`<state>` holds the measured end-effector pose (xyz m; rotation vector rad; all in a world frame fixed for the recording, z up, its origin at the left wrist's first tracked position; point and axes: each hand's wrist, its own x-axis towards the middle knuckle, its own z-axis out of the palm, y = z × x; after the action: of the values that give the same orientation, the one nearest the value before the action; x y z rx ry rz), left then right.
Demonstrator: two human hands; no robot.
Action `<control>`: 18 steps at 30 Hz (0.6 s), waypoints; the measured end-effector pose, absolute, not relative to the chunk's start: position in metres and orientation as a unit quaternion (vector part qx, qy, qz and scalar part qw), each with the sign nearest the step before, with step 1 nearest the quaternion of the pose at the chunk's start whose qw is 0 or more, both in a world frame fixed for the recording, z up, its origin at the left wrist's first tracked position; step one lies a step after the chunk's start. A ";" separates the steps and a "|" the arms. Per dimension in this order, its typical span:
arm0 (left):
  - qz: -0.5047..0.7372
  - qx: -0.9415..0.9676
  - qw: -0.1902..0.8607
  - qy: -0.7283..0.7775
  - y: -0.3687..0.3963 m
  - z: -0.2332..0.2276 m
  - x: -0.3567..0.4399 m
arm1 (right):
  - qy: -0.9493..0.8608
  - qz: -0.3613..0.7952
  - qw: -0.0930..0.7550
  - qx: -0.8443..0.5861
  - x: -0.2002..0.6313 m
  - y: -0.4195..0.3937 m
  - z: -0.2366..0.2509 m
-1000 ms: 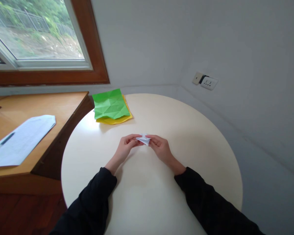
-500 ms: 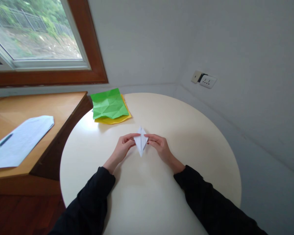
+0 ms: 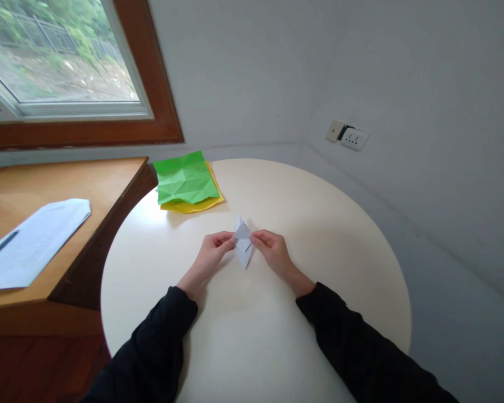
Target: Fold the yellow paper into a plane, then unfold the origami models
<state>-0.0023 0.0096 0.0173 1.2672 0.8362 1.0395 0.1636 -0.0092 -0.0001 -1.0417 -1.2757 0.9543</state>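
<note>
A small piece of white folded paper is held between my two hands above the round table, its points facing away from and toward me. My left hand pinches its left corner between thumb and fingers. At the right corner, the thumb and fingers of my right hand are closed on the paper. A flap with a square-looking outline shows on its upper face. The fingertips cover both side corners.
Creased green paper lies over yellow paper at the round table's far left. On the wooden desk at left are white sheets and a pen. A wall socket is at right.
The folded paper's upper face now shows a raised, square-looking flap instead of a flat diamond with a centre line. Both thumbs have come up onto its side corners.
</note>
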 end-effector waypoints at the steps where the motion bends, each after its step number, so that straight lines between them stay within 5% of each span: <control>1: 0.449 0.554 0.598 0.365 0.009 0.017 -0.002 | -0.543 0.410 0.580 -0.448 0.163 -0.009 -0.001; 18: 0.483 0.556 0.559 0.382 0.006 0.017 0.002 | -0.541 0.419 0.595 -0.422 0.160 -0.010 0.000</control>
<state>0.0021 0.0058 0.0168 1.3112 0.9000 1.1380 0.1604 -0.0101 -0.0004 -0.9811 -1.2567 0.9725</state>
